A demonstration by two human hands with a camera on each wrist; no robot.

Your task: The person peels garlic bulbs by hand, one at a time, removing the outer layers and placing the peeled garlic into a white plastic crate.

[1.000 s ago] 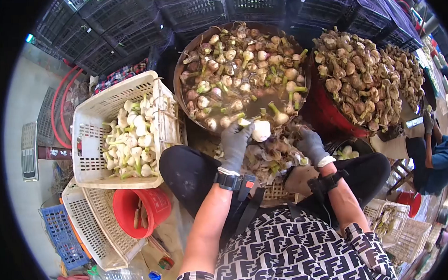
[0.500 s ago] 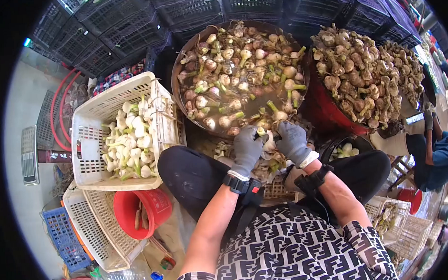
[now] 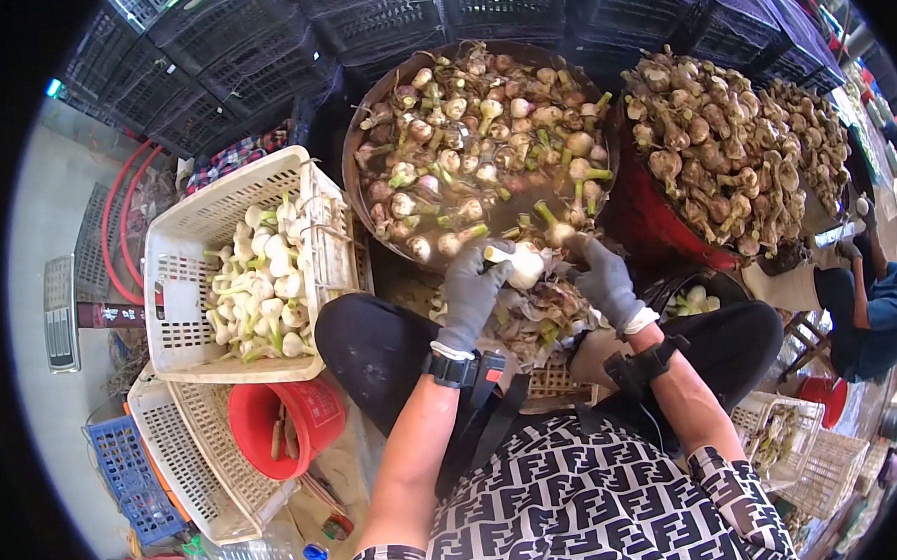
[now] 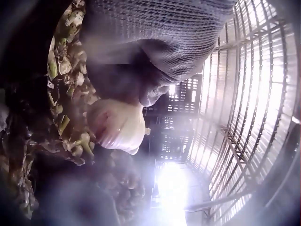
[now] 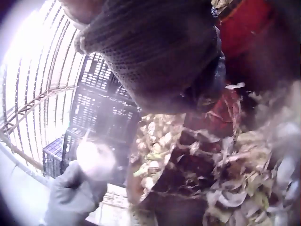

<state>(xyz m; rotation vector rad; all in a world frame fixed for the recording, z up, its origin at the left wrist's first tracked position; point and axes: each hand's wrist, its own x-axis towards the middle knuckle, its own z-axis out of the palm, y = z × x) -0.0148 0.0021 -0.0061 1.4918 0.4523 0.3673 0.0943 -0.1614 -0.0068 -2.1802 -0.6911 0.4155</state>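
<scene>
My left hand (image 3: 469, 297), in a grey knit glove, grips a white garlic bulb (image 3: 526, 265) by its cut stem over a heap of stripped skins (image 3: 555, 320). Smooth, pale skin with a pinkish patch shows on the bulb (image 4: 117, 125) in the left wrist view. My right hand (image 3: 609, 288), gloved too, is apart from the bulb to its right, above the skins, with loosely bent fingers. In the right wrist view its back (image 5: 155, 52) hides most of the fingers. A round tub (image 3: 354, 174) of garlic in murky water stands just beyond both hands.
At left, a white crate (image 3: 237, 367) holds cleaned garlic. Below it stand a red bucket (image 3: 319, 411) and stacked crates (image 3: 191, 461). Unwashed garlic (image 3: 728, 158) heaps over a red container (image 3: 656, 226) at right. Black crates (image 3: 387, 17) line the back. Another person (image 3: 885, 311) sits at far right.
The right hand came in to the bulb beside the left hand, then drew away right. The left hand turned the bulb and moved back slightly left, still gripping it.
</scene>
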